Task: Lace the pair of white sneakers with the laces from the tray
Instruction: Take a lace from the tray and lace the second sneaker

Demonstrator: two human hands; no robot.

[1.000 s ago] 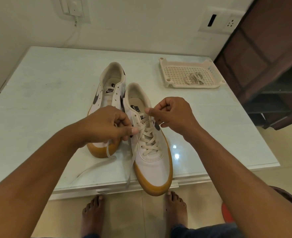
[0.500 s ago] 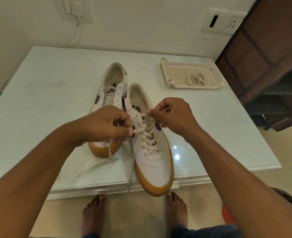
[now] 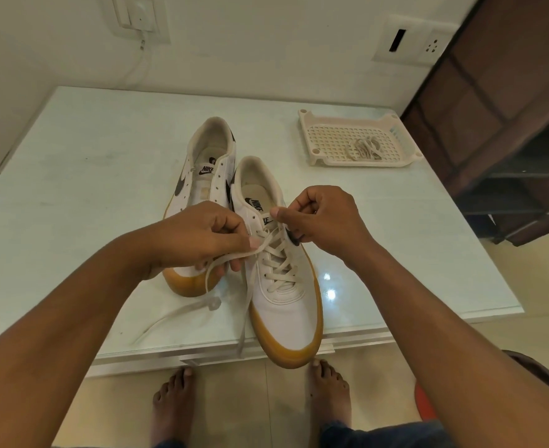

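Left hand (image 3: pixel 202 240), right hand (image 3: pixel 321 221) — pinching lace (image 3: pixel 234 255).

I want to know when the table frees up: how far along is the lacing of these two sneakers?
About halfway. Done: the nearer sneaker has its lace crossed almost to the top. In hand: the left hand and right hand each pinch that lace near the top eyelets. Left: the farther sneaker has bare eyelets, and the second lace lies bundled in the tray.
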